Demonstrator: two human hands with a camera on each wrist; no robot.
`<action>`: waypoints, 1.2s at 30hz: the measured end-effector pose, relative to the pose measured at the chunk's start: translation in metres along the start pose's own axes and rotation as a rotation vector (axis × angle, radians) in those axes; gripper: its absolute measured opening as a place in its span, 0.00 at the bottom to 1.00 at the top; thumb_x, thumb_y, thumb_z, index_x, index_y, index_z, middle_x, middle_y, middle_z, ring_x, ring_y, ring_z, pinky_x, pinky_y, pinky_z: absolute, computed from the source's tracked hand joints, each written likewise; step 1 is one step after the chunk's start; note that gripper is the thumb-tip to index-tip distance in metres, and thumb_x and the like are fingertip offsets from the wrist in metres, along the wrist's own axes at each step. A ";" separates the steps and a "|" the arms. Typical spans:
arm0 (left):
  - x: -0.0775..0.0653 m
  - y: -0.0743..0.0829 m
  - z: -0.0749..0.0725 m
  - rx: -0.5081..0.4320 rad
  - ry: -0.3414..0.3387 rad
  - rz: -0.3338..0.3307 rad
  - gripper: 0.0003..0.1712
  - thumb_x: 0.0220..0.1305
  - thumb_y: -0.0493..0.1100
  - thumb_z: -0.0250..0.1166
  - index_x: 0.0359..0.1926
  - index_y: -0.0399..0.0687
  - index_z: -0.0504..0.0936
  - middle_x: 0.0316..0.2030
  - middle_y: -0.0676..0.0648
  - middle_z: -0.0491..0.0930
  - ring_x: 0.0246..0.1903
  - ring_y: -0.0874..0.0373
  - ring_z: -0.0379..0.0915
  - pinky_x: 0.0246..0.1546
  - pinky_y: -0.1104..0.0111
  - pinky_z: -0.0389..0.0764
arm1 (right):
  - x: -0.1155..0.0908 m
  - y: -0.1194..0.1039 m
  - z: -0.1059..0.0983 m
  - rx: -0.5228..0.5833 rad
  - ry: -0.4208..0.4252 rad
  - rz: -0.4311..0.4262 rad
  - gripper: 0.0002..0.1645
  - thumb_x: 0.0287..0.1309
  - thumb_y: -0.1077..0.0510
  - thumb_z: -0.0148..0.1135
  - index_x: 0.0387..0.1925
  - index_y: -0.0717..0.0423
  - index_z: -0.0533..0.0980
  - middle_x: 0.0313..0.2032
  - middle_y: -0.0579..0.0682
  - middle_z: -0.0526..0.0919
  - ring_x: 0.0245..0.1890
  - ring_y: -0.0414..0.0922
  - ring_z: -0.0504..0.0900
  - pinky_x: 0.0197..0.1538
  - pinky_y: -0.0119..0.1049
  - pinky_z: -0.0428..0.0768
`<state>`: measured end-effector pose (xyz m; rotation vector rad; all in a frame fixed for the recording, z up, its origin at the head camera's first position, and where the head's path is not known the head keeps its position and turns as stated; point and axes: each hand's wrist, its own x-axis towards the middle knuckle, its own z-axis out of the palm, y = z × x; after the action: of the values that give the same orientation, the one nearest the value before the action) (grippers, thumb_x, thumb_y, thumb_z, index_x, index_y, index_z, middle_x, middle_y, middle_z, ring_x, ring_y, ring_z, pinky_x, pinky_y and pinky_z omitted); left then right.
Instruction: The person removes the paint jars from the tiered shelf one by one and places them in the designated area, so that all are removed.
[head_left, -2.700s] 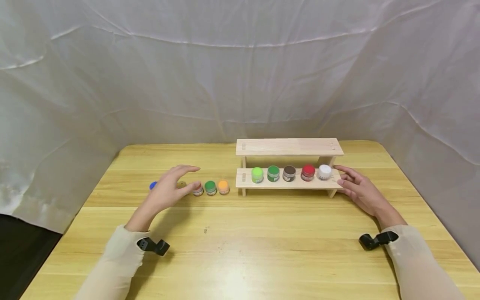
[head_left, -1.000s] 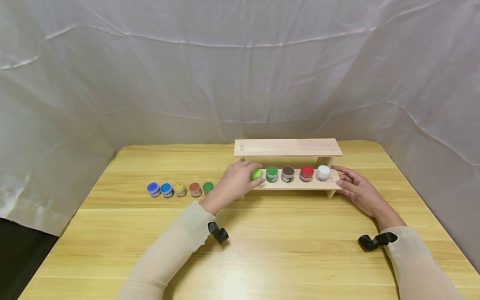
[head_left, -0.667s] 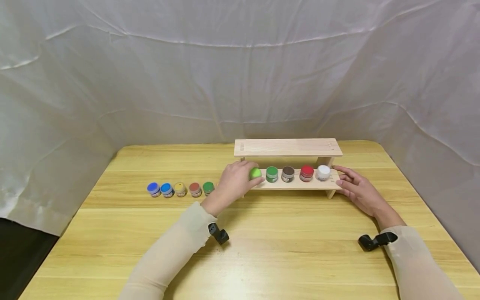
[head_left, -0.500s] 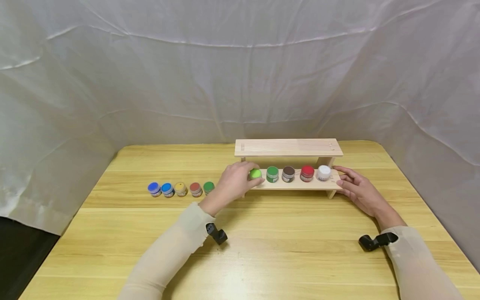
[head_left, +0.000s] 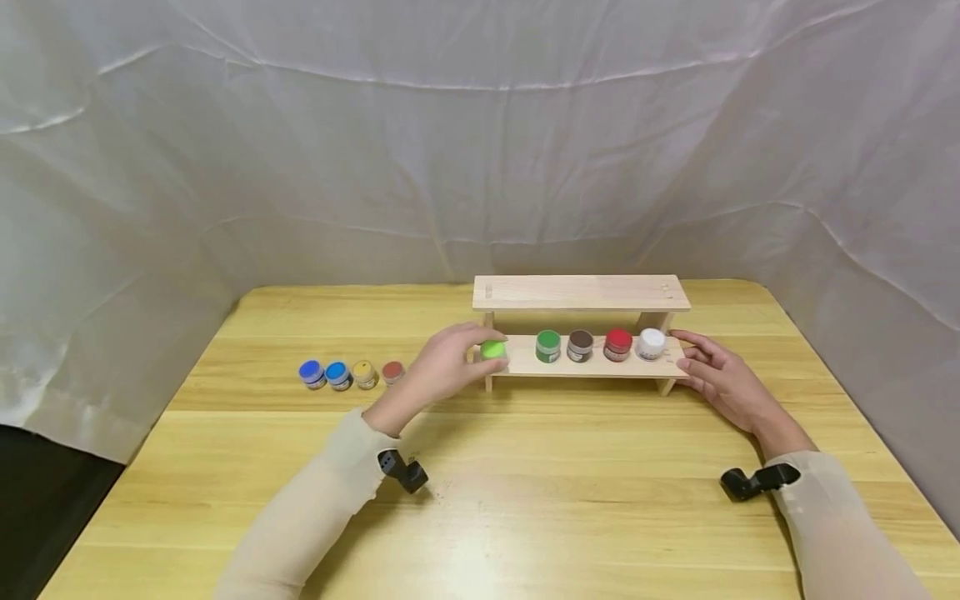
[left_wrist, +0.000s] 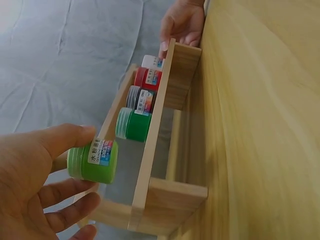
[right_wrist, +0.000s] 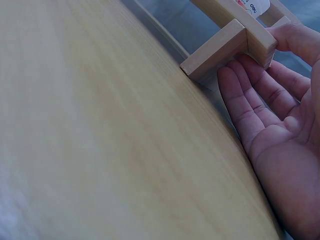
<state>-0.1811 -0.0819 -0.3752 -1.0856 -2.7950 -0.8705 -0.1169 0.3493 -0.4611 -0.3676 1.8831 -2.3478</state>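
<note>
My left hand (head_left: 442, 362) pinches a light green paint jar (head_left: 493, 349) between thumb and fingers, near the left end of a two-tier wooden rack (head_left: 581, 293). In the left wrist view this jar (left_wrist: 102, 165) is tilted and stands apart from the lower board. Along that board sit a dark green jar (head_left: 548, 346), a brown jar (head_left: 580, 345), a red jar (head_left: 618, 344) and a white jar (head_left: 651, 344). At the rack's right end my right hand (head_left: 723, 383) grips the lower board, thumb at its edge and fingers behind and below, as the right wrist view shows.
On the table (head_left: 585, 483) left of the rack stands a row of jars: violet-blue (head_left: 312, 374), blue (head_left: 338, 376), yellow (head_left: 365, 374) and reddish-brown (head_left: 393, 372). The left hand hides the row's right end. A grey cloth (head_left: 465, 150) hangs behind and at the sides.
From above the dark green and orange table jars, my left hand moved right to the light green jar on the rack, took hold, and has now shifted it left, off its place. The right hand stayed put.
</note>
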 end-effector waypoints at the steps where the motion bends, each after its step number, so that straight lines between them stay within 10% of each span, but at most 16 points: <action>1: -0.003 -0.001 -0.001 0.001 0.002 0.004 0.22 0.64 0.55 0.66 0.56 0.53 0.82 0.53 0.49 0.80 0.55 0.51 0.74 0.58 0.53 0.72 | 0.000 0.000 0.000 0.000 -0.001 0.000 0.32 0.70 0.71 0.47 0.73 0.63 0.55 0.47 0.51 0.75 0.48 0.40 0.79 0.52 0.33 0.79; 36: -0.077 -0.031 -0.001 0.112 0.027 0.078 0.22 0.55 0.47 0.74 0.50 0.45 0.83 0.41 0.52 0.82 0.39 0.60 0.74 0.43 0.64 0.78 | -0.001 -0.002 0.002 0.019 -0.005 0.005 0.32 0.70 0.71 0.48 0.72 0.63 0.56 0.46 0.52 0.74 0.48 0.41 0.79 0.52 0.33 0.79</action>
<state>-0.1422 -0.1486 -0.4055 -1.1485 -2.7221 -0.7066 -0.1158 0.3482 -0.4589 -0.3671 1.8554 -2.3580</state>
